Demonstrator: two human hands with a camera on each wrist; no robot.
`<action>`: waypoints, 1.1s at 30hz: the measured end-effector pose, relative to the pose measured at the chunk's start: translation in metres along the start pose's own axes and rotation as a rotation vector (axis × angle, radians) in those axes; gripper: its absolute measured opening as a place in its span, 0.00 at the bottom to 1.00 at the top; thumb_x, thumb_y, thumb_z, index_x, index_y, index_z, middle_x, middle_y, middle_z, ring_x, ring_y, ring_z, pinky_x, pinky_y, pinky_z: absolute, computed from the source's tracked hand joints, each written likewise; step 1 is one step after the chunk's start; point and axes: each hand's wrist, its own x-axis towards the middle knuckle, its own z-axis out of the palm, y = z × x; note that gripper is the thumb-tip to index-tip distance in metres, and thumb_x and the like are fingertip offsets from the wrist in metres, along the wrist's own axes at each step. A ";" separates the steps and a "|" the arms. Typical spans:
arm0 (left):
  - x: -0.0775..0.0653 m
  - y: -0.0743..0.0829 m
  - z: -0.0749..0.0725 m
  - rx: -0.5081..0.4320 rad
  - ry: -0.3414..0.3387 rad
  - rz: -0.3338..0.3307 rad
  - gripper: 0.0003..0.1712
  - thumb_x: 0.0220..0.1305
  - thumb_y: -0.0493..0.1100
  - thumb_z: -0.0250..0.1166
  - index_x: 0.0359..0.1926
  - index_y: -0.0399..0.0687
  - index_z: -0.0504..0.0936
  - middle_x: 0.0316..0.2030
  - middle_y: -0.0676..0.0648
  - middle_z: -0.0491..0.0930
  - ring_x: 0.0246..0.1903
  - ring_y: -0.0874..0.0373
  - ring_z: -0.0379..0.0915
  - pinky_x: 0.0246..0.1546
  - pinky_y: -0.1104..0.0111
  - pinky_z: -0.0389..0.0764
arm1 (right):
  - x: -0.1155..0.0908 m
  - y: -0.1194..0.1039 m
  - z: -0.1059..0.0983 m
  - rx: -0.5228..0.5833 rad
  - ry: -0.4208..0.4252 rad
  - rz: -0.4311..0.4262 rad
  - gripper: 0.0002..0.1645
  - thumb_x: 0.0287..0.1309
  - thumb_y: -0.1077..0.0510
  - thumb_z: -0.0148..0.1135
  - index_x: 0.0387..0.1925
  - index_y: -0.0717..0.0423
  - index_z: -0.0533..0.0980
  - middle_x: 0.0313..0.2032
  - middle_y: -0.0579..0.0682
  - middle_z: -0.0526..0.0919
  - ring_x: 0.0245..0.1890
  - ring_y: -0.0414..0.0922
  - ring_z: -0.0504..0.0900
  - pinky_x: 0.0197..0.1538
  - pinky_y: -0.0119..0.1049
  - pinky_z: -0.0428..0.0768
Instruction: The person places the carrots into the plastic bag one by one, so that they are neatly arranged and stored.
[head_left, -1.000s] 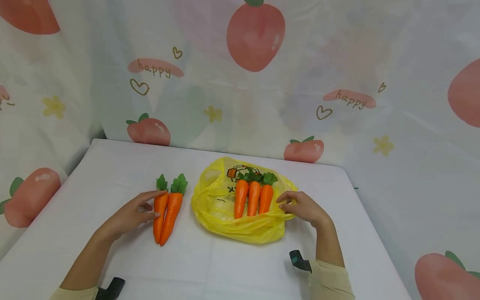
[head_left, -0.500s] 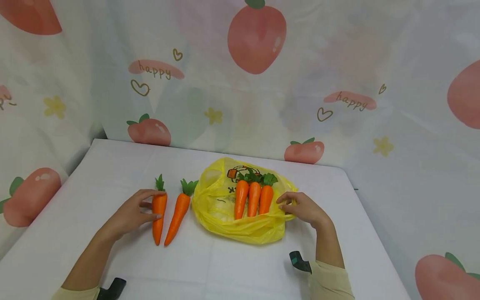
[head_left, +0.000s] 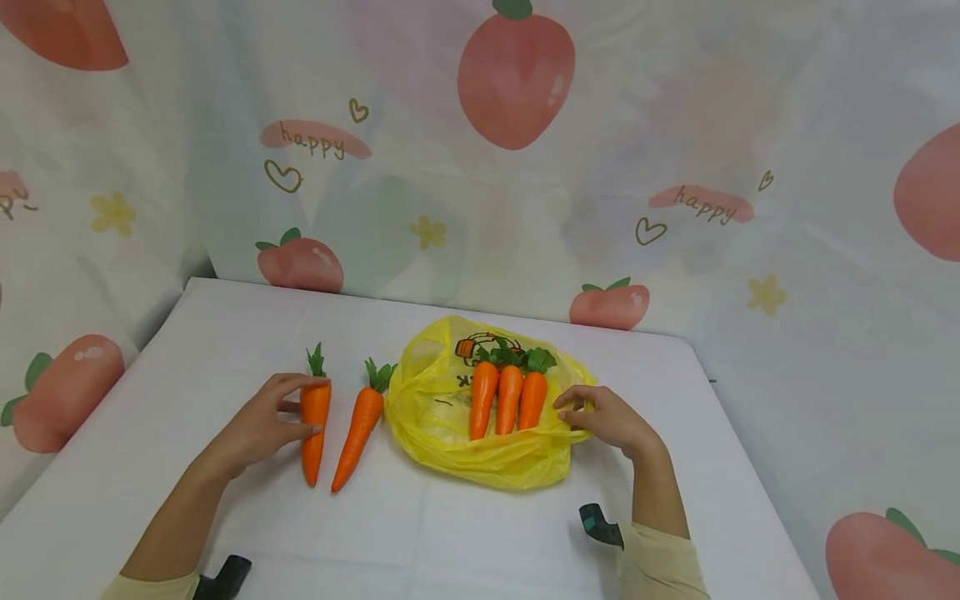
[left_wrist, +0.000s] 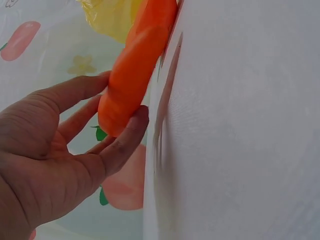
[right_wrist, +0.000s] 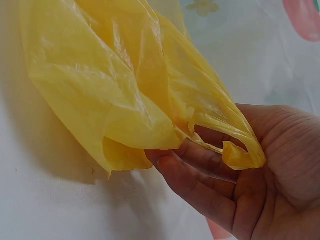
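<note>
My left hand (head_left: 261, 423) pinches an orange carrot (head_left: 316, 412) with a green leafy top, thumb on one side and fingertips on the other. The left wrist view shows that grip around the thick part of the carrot (left_wrist: 131, 80). Just to its right a second carrot (head_left: 357, 440) lies slanted on the table, its leaves by the rim of a yellow plastic bag (head_left: 420, 429). Three carrots (head_left: 510, 398) lie side by side in the bag's opening. At the bag's right edge, my right hand (head_left: 611, 419) holds the thin plastic (right_wrist: 242, 155) between thumb and fingers.
A white cloth covers the table (head_left: 480, 542). Behind it and at both sides hangs a fabric backdrop (head_left: 525, 225) printed with fruit, hearts and flowers. A dark wrist mount (head_left: 600, 525) sits at the right sleeve, another at the left.
The two left carrots lay together and now stand apart. My left hand has shifted its carrot slightly left and away from me, while the other has swung rightward to the bag. My right hand stays put.
</note>
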 end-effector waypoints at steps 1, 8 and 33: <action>0.000 0.000 0.000 -0.006 0.000 0.003 0.34 0.64 0.38 0.74 0.69 0.49 0.76 0.70 0.36 0.62 0.60 0.31 0.69 0.50 0.44 0.82 | 0.000 0.000 0.000 0.000 -0.001 -0.003 0.10 0.69 0.58 0.65 0.48 0.54 0.85 0.42 0.54 0.77 0.46 0.53 0.72 0.43 0.40 0.78; -0.001 0.008 -0.002 -0.016 0.004 0.018 0.34 0.65 0.40 0.74 0.70 0.50 0.75 0.70 0.36 0.61 0.61 0.30 0.68 0.49 0.45 0.83 | 0.000 0.001 0.000 -0.002 -0.004 -0.009 0.10 0.69 0.57 0.65 0.48 0.55 0.85 0.42 0.53 0.78 0.45 0.52 0.72 0.44 0.40 0.79; -0.018 0.051 0.004 -0.123 -0.098 0.090 0.34 0.63 0.41 0.77 0.69 0.54 0.76 0.69 0.42 0.63 0.60 0.39 0.70 0.52 0.61 0.83 | -0.001 0.001 -0.002 0.011 -0.013 -0.040 0.09 0.69 0.59 0.64 0.47 0.55 0.85 0.41 0.53 0.78 0.45 0.53 0.72 0.43 0.41 0.79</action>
